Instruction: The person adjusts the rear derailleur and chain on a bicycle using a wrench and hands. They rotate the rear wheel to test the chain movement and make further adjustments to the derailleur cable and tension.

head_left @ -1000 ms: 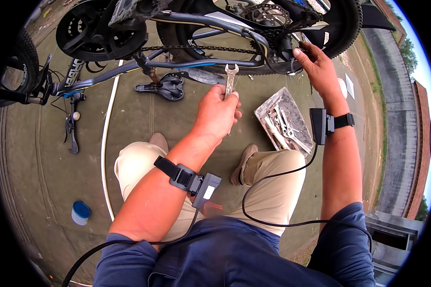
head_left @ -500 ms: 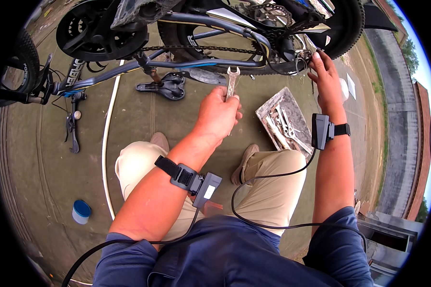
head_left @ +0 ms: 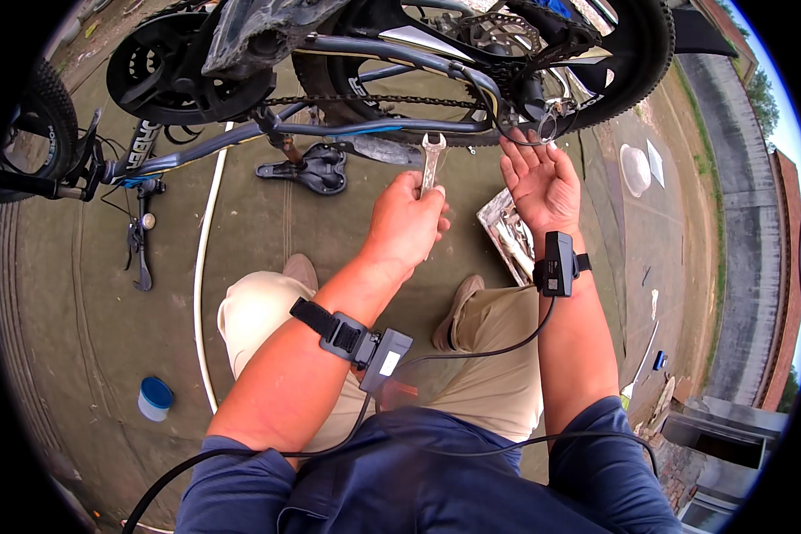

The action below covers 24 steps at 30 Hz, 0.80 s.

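Observation:
A wrench (head_left: 432, 165) points upward in my left hand (head_left: 403, 219), whose fingers are wrapped round its handle; its open jaw is just below the frame of an upside-down bicycle (head_left: 392, 126). My right hand (head_left: 543, 184) is palm up with the fingers stretched out, and its fingertips are close under the looped cable (head_left: 543, 133) by the rear wheel (head_left: 636, 71). Whether they touch the cable I cannot tell. Partly hidden behind my right hand is a grey tool tray (head_left: 498, 233) with several metal tools in it.
The black saddle (head_left: 316, 169) rests at the green ground sheet. A white hose (head_left: 202, 267) runs along the left, near a blue-lidded tub (head_left: 155, 397). At the right lie a white bowl-shaped thing (head_left: 635, 169) and a small blue object (head_left: 660, 360). Black cables hang from both wrist devices.
My right hand has come away from the parts at the rear wheel, moving down and left, and has turned palm up with fingers spread. The left hand with the wrench has hardly moved.

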Each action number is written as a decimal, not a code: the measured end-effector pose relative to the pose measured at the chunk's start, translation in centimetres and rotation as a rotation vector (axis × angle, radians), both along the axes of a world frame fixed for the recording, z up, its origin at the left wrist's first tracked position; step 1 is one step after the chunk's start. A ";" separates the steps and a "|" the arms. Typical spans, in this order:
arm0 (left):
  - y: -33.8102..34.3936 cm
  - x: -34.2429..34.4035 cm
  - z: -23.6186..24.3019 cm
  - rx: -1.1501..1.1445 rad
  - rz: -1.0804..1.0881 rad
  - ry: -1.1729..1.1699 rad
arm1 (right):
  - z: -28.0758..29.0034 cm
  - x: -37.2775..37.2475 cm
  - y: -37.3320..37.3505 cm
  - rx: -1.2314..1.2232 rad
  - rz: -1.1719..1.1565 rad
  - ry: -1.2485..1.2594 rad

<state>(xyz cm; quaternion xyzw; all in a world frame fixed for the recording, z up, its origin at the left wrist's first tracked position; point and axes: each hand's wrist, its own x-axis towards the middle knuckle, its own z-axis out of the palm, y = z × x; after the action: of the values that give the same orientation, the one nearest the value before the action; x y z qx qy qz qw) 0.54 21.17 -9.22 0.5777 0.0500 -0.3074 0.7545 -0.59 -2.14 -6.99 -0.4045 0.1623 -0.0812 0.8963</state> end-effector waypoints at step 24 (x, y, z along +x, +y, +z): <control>-0.1 -0.1 -0.1 -0.003 0.028 0.032 | 4.9 1.8 -1.9 -0.764 -0.218 0.035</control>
<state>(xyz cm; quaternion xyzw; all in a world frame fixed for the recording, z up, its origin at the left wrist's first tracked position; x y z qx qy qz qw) 0.47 21.05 -9.33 0.5710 0.0695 -0.3060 0.7586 1.24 -4.05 -2.09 -0.6906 0.1777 -0.2236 0.6645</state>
